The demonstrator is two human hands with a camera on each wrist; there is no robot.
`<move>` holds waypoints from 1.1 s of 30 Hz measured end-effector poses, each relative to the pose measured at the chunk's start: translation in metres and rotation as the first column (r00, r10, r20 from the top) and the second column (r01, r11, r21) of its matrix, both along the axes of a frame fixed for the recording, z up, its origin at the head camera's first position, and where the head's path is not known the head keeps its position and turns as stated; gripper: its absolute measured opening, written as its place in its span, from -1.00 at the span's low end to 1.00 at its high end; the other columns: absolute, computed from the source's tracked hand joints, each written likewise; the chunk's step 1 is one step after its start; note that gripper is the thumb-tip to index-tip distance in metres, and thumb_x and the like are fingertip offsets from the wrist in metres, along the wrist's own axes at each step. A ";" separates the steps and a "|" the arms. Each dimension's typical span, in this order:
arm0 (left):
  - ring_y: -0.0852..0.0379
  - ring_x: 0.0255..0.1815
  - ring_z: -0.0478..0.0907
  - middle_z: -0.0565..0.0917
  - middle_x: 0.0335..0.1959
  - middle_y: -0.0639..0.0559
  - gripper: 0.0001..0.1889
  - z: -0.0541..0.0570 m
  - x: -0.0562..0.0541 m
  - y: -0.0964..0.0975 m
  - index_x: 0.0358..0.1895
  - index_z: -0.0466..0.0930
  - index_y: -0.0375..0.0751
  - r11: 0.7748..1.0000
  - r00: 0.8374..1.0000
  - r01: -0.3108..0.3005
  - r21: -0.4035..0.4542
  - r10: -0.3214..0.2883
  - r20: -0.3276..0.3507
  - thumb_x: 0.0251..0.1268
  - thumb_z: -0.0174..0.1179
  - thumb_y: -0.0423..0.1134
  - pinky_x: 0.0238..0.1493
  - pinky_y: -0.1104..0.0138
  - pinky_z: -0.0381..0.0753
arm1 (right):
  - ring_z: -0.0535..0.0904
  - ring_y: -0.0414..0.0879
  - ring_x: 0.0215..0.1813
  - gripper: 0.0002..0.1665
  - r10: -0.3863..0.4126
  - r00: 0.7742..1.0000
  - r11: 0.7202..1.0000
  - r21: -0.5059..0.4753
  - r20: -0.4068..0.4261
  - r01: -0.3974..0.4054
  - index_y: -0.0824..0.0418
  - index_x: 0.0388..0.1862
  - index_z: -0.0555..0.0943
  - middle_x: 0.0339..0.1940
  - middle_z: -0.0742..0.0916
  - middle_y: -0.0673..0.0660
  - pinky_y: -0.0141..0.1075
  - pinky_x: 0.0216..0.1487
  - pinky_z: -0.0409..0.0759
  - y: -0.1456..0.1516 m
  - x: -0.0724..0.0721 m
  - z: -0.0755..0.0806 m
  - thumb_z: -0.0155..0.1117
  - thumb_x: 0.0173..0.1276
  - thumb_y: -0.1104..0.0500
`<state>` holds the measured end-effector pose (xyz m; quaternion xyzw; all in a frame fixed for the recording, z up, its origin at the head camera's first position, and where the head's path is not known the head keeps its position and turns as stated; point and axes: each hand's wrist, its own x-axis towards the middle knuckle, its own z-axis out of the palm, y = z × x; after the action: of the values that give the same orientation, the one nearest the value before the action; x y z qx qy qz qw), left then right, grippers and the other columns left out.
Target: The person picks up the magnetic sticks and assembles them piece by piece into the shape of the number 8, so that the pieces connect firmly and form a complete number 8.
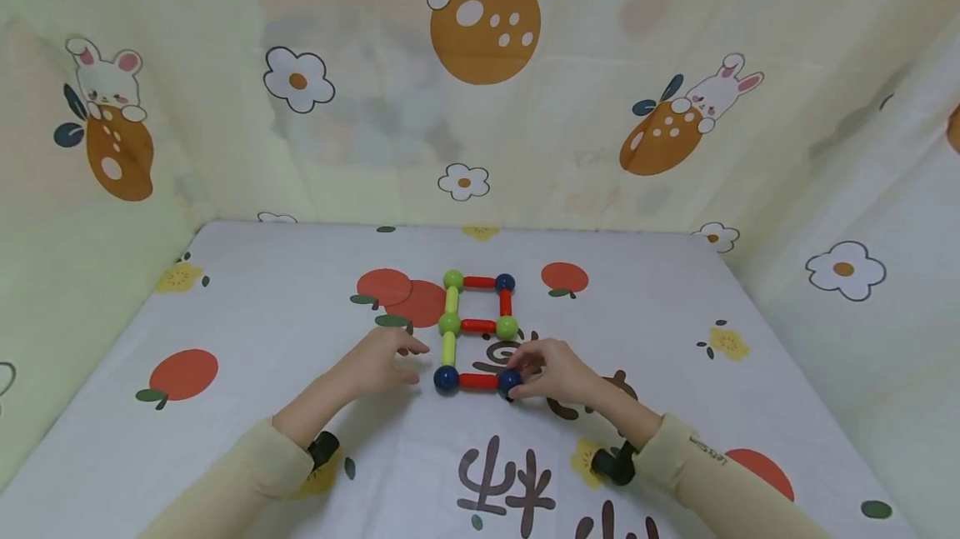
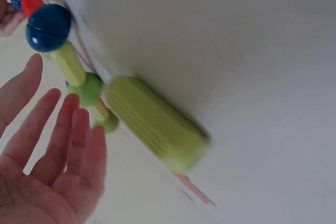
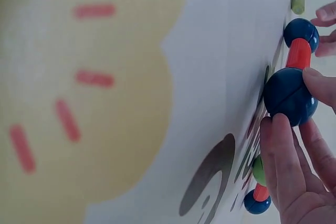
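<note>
A flat frame of toy balls and rods lies on the cloth, with red rods [image 1: 478,381], yellow-green rods [image 1: 448,349], green balls [image 1: 448,323] and dark blue balls [image 1: 446,379]. At its near right corner, my right hand [image 1: 557,371] pinches a blue ball [image 3: 290,96] between thumb and fingers. My left hand [image 1: 381,362] is left of the near left blue ball, apart from it, its fingers spread and relaxed. A loose yellow-green rod [image 2: 156,123], slightly blurred, shows beyond the left fingertips in the left wrist view; in the head view I cannot make it out.
White cloth [image 1: 285,306] printed with fruit, flowers and brown characters covers the table. Patterned cloth walls [image 1: 360,156] rise at the back and both sides. A black wrist device [image 1: 615,466] sits at the right cuff, another [image 1: 323,449] at the left.
</note>
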<state>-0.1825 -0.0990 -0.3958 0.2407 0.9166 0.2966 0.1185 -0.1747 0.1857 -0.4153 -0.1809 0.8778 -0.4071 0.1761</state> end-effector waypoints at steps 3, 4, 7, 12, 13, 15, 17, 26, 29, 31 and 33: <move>-0.01 -0.10 0.49 0.63 -0.18 -0.03 -0.63 -0.001 -0.002 -0.007 -0.07 0.63 -0.25 0.999 1.000 -0.023 -0.040 0.022 -0.020 -0.06 0.38 -0.32 -0.10 0.17 0.49 | 0.55 -0.07 -0.25 -0.67 0.013 1.000 1.000 -0.002 0.004 -0.013 0.20 -0.24 0.60 -0.30 0.64 0.03 -0.34 -0.24 0.57 0.002 0.000 0.003 0.47 -0.01 0.22; -0.01 -0.11 0.49 0.63 -0.18 -0.04 -0.61 -0.002 -0.001 -0.011 -0.08 0.63 -0.26 0.998 0.999 -0.028 -0.050 0.027 -0.025 -0.08 0.39 -0.32 -0.10 0.16 0.48 | 0.55 -0.06 -0.24 -0.67 0.021 1.000 1.000 -0.006 0.007 -0.021 0.21 -0.23 0.60 -0.29 0.64 0.03 -0.34 -0.24 0.57 0.002 0.000 0.003 0.47 -0.01 0.23; 0.00 -0.16 0.48 0.61 -0.24 -0.05 -0.57 -0.004 0.000 -0.020 -0.10 0.63 -0.27 0.996 0.999 -0.042 -0.073 0.041 -0.015 -0.16 0.45 -0.30 -0.12 0.16 0.47 | 0.56 -0.03 -0.22 -0.66 0.037 0.999 0.999 -0.017 0.007 -0.037 0.22 -0.22 0.60 -0.27 0.63 0.05 -0.34 -0.23 0.57 0.001 0.001 0.003 0.47 -0.01 0.23; 0.06 -0.25 0.45 0.55 -0.34 -0.01 -0.49 -0.007 0.000 -0.032 -0.08 0.58 -0.28 0.992 0.996 -0.072 -0.101 0.077 0.053 -0.23 0.48 -0.26 -0.18 0.21 0.47 | 0.56 0.01 -0.20 -0.63 0.036 0.999 0.999 -0.024 0.004 -0.035 0.26 -0.18 0.60 -0.23 0.64 0.10 -0.33 -0.23 0.58 0.002 0.003 0.004 0.46 -0.01 0.24; 0.07 -0.27 0.45 0.54 -0.35 -0.01 -0.49 -0.008 0.001 -0.033 -0.08 0.57 -0.28 0.992 0.995 -0.074 -0.104 0.080 0.059 -0.23 0.48 -0.26 -0.18 0.22 0.47 | 0.57 0.01 -0.20 -0.62 0.031 1.000 0.999 -0.022 0.006 -0.030 0.26 -0.17 0.59 -0.22 0.64 0.10 -0.33 -0.22 0.58 0.003 0.003 0.004 0.46 0.00 0.24; 0.08 -0.30 0.44 0.53 -0.39 0.00 -0.52 -0.010 0.001 -0.036 -0.11 0.55 -0.28 0.993 0.996 -0.061 -0.104 0.068 0.061 -0.22 0.48 -0.28 -0.20 0.23 0.47 | 0.58 0.00 -0.21 -0.61 0.018 1.000 1.000 -0.019 0.013 -0.018 0.27 -0.16 0.59 -0.23 0.65 0.10 -0.33 -0.22 0.58 0.004 0.003 0.004 0.46 0.00 0.24; 0.10 -0.33 0.43 0.52 -0.42 0.01 -0.59 -0.010 0.002 -0.038 -0.18 0.56 -0.27 0.994 0.996 -0.050 -0.097 0.056 0.063 -0.20 0.46 -0.31 -0.22 0.24 0.46 | 0.59 -0.03 -0.22 -0.61 0.010 1.000 1.000 -0.012 0.016 -0.010 0.26 -0.15 0.58 -0.24 0.65 0.09 -0.33 -0.22 0.58 0.005 0.003 0.003 0.46 0.00 0.23; 0.14 -0.37 0.40 0.50 -0.48 0.07 -0.83 -0.012 0.005 -0.043 -0.35 0.60 -0.26 0.995 0.997 -0.047 -0.090 0.052 0.055 -0.07 0.36 -0.41 -0.25 0.27 0.46 | 0.59 -0.06 -0.25 -0.62 0.010 1.000 1.000 -0.008 0.009 -0.010 0.27 -0.16 0.58 -0.27 0.66 0.09 -0.36 -0.22 0.58 0.007 0.002 -0.001 0.45 0.01 0.22; 0.13 -0.38 0.40 0.51 -0.49 0.07 -0.88 -0.013 0.005 -0.042 -0.38 0.61 -0.26 0.994 0.996 -0.063 -0.088 0.068 0.057 -0.03 0.32 -0.42 -0.25 0.27 0.47 | 0.58 -0.07 -0.25 -0.61 0.014 1.000 1.000 -0.010 0.006 -0.014 0.27 -0.15 0.58 -0.27 0.65 0.08 -0.37 -0.23 0.57 0.007 0.003 0.000 0.45 0.02 0.21; 0.13 -0.39 0.41 0.52 -0.49 0.07 -0.90 -0.013 0.004 -0.041 -0.38 0.61 -0.25 0.994 0.996 -0.069 -0.088 0.074 0.057 -0.01 0.31 -0.41 -0.26 0.28 0.47 | 0.58 -0.07 -0.25 -0.61 0.016 1.000 1.000 -0.014 0.006 -0.016 0.28 -0.15 0.58 -0.27 0.65 0.08 -0.37 -0.23 0.57 0.008 0.003 -0.001 0.44 0.03 0.20; 0.14 -0.40 0.41 0.53 -0.49 0.07 -0.90 -0.014 0.003 -0.041 -0.38 0.61 -0.25 0.993 0.995 -0.075 -0.086 0.080 0.060 -0.01 0.31 -0.41 -0.27 0.28 0.47 | 0.58 -0.07 -0.25 -0.60 0.019 1.000 1.000 -0.021 0.007 -0.019 0.28 -0.14 0.58 -0.27 0.65 0.08 -0.38 -0.23 0.57 0.008 0.003 -0.001 0.44 0.03 0.20</move>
<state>-0.1793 -0.1395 -0.4097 0.1903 0.9327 0.2696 0.1457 -0.1718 0.1938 -0.4164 -0.1897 0.8711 -0.4154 0.1810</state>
